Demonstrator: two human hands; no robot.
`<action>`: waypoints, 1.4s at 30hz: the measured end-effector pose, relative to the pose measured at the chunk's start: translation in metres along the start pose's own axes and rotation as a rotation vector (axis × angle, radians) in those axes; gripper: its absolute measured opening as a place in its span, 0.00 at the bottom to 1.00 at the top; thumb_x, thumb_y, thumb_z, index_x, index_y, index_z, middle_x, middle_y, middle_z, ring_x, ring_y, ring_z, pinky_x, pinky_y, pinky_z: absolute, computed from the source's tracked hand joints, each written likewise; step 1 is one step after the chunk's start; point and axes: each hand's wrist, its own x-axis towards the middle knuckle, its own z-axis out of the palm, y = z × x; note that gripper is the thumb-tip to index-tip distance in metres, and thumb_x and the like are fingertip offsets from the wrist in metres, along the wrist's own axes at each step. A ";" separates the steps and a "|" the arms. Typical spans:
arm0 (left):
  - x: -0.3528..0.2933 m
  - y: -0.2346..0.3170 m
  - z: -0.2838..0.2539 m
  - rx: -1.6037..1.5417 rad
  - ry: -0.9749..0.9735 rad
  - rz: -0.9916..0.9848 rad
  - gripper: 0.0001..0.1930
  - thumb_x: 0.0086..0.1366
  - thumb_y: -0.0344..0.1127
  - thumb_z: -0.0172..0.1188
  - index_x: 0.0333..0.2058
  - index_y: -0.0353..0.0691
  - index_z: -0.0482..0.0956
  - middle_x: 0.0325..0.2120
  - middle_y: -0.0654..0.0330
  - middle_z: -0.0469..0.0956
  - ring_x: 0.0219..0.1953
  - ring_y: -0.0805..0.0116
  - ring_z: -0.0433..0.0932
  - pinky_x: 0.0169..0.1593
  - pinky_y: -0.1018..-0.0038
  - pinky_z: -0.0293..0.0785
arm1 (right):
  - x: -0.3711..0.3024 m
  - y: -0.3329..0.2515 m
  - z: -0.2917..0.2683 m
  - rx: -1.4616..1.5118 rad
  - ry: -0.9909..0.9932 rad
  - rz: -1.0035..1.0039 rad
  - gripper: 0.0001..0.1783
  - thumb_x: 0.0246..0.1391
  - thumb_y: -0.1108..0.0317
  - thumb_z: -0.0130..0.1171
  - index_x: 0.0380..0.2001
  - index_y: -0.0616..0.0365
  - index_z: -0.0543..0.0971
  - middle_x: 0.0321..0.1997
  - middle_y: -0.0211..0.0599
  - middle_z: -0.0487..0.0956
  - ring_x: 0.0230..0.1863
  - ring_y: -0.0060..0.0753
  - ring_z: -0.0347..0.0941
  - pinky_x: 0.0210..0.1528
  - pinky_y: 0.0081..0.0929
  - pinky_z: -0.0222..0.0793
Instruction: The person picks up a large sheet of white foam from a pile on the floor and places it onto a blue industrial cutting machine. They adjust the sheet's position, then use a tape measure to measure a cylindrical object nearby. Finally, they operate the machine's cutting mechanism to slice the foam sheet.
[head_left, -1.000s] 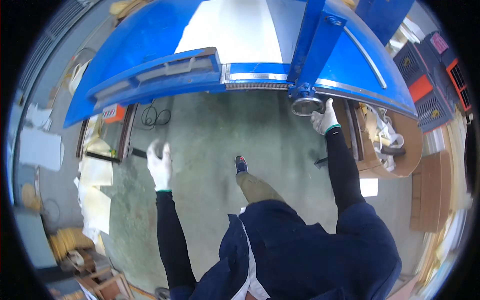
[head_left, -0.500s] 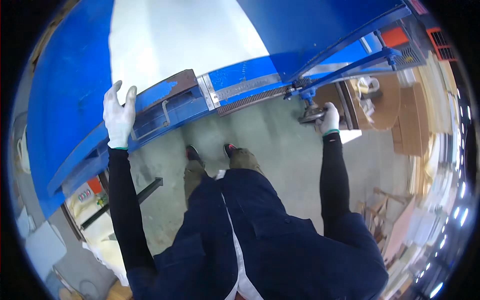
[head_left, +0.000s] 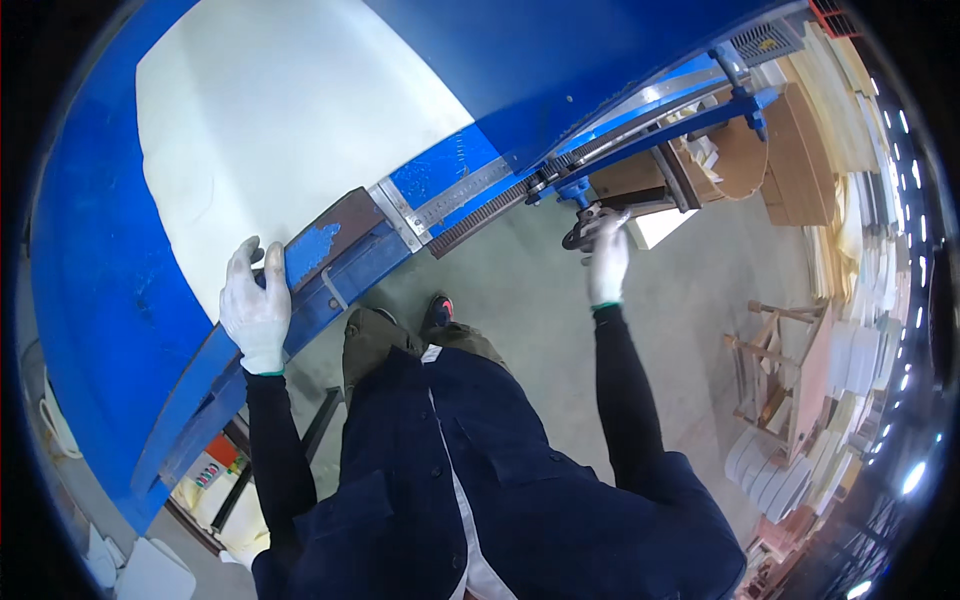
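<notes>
The small dark handwheel under the blue machine table, right of centre, is gripped by the gloved right hand, while the left hand is laid flat, fingers spread, on the table's front rail; the wheel is judged rigid metal, best taken at its rim.

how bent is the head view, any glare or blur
Head view: strong fisheye, the blue machine edge bows into an arc; black rim at the corners; bright light spots at lower right; white sheet evenly lit; left hand and right hand fairly sharp.
</notes>
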 end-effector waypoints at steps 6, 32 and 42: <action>0.004 0.008 0.004 -0.055 -0.023 -0.028 0.24 0.66 0.52 0.57 0.50 0.38 0.78 0.42 0.53 0.82 0.42 0.55 0.81 0.48 0.63 0.74 | 0.068 0.002 -0.016 0.418 -0.072 0.455 0.22 0.61 0.43 0.51 0.29 0.50 0.76 0.21 0.25 0.75 0.18 0.21 0.69 0.17 0.20 0.58; 0.002 -0.005 0.008 0.018 0.127 0.109 0.19 0.61 0.44 0.64 0.44 0.35 0.80 0.33 0.52 0.81 0.33 0.54 0.80 0.39 0.63 0.75 | -0.047 -0.050 0.058 -0.285 0.565 -0.469 0.26 0.58 0.64 0.62 0.54 0.68 0.67 0.56 0.53 0.71 0.54 0.47 0.70 0.56 0.41 0.66; 0.009 -0.006 -0.002 -0.080 0.228 0.198 0.13 0.58 0.35 0.63 0.41 0.38 0.77 0.34 0.53 0.80 0.36 0.52 0.79 0.42 0.61 0.73 | -0.142 -0.208 0.235 -0.086 -0.502 -1.107 0.06 0.48 0.68 0.65 0.27 0.57 0.80 0.26 0.40 0.80 0.31 0.43 0.78 0.35 0.38 0.72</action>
